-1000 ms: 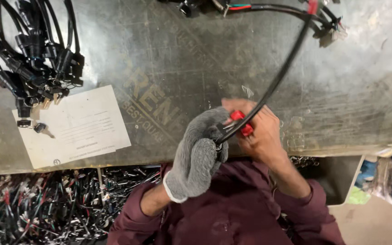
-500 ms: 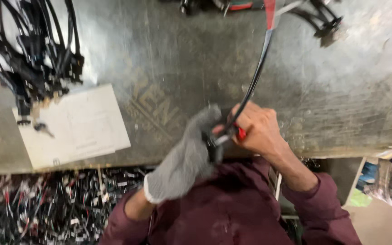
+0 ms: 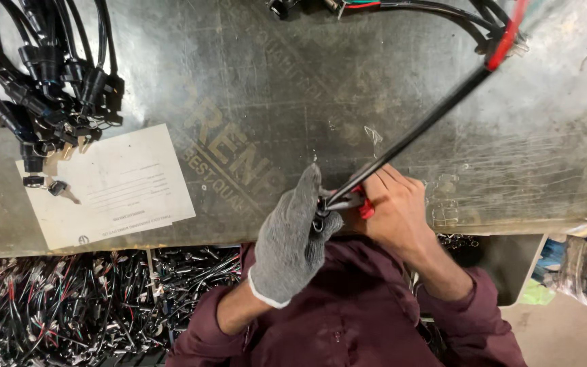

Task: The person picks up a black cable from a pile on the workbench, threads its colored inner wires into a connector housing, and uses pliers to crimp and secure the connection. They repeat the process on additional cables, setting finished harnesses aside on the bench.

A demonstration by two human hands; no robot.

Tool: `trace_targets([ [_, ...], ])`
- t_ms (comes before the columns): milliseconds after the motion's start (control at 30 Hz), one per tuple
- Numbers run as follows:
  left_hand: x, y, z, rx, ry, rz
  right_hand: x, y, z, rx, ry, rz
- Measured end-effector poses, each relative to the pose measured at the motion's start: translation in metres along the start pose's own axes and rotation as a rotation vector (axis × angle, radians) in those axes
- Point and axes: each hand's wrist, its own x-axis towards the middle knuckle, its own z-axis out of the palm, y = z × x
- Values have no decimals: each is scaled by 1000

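My left hand (image 3: pixel 293 238), in a grey knit glove, pinches the near end of a black cable (image 3: pixel 416 132) at the worktable's front edge. My bare right hand (image 3: pixel 395 207) closes around a red-handled tool (image 3: pixel 365 207) pressed against that same cable end. The cable runs up and to the right, stiff and straight, to a red section (image 3: pixel 507 41) near the top right, where it blurs.
A grey metal worktable (image 3: pixel 253 88) fills the view. A bundle of black cables with connectors (image 3: pixel 49 81) lies at the top left, above a white paper sheet (image 3: pixel 107 183). More cables (image 3: pixel 443 10) lie at the top. A bin of loose wires (image 3: pixel 83 299) sits below the table edge.
The cable's far end has swung to the right. My hands have stayed together at the front edge, shifting slightly, with the gloved hand now more upright.
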Motion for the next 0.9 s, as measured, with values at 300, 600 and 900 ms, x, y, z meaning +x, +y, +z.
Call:
trace_targets([
  [300, 1, -4, 9, 394, 91, 194, -25, -4, 9, -130, -39, 259],
  [600, 13, 8, -17, 93, -107, 91, -20, -15, 14, 40, -18, 248],
  [900, 21, 5, -39, -842, -570, -137, 9, 20, 27, 354, 5, -166],
])
